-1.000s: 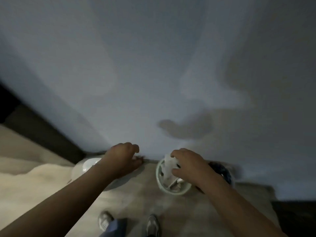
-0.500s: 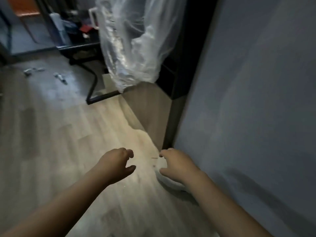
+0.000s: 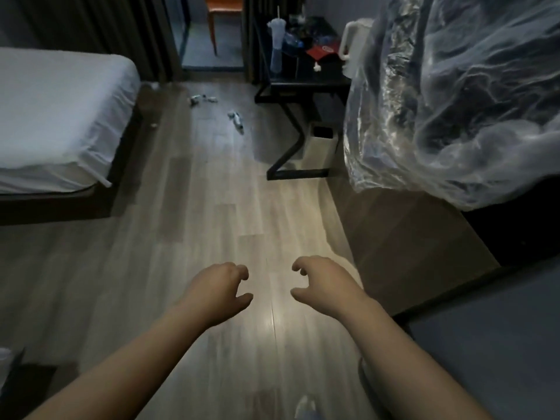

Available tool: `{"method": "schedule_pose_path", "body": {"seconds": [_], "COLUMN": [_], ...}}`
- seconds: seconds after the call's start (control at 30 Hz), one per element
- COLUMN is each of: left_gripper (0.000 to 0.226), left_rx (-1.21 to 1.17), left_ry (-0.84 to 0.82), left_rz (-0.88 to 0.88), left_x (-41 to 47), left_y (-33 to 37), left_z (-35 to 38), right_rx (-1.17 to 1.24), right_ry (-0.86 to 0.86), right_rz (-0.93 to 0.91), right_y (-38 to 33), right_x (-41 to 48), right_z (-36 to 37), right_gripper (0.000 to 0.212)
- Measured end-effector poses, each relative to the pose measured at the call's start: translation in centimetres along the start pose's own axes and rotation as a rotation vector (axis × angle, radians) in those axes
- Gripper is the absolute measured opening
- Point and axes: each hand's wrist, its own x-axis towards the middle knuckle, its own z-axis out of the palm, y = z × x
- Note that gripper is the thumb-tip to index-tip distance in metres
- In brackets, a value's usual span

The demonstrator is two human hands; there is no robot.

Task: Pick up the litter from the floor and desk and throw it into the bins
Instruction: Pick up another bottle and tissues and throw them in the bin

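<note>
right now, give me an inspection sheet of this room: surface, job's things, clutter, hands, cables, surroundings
surface: wooden floor, brightly lit patch near the hands
job's things: litter cluster and another litter piece on the floor between bed and desk; pale bin under the desk
clutter: tumbler with straw, white kettle and small items on the black desk
hands: left hand and right hand empty, fingers loosely curled, above the floor
cables: nothing seen
surroundings: bed on the left, orange chair far back, clear plastic sheet on the right
</note>
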Motion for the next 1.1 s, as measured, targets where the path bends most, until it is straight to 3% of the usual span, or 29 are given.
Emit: {"method": "schedule_pose_path", "body": {"seconds": [0.3, 0.67, 1.1], "left_gripper": [0.044, 0.044, 0.043], "left_rx": [-0.067, -0.086, -0.138], "left_ry": [0.076, 0.032, -0.003], "left_rz": [-0.105, -0.208, -0.153], "left_x": [12.8, 27.5, 47.1], "left_y": [-7.4, -16.7, -35.9], "left_z": [-6.7, -15.2, -24.7], "right_rx": [-0.070, -0.127, -0.090], "right_ry": [-0.019, -0.121, -0.126], "right_rz": [-0.072, -0.151, -0.076], "right_y": [-2.6, -6.9, -17.6], "right_x": [17.9, 38.0, 64.3], "right_z": [-5.2, -11.2, -14.8], "right_gripper": [0.049, 0.048, 0.048]}}
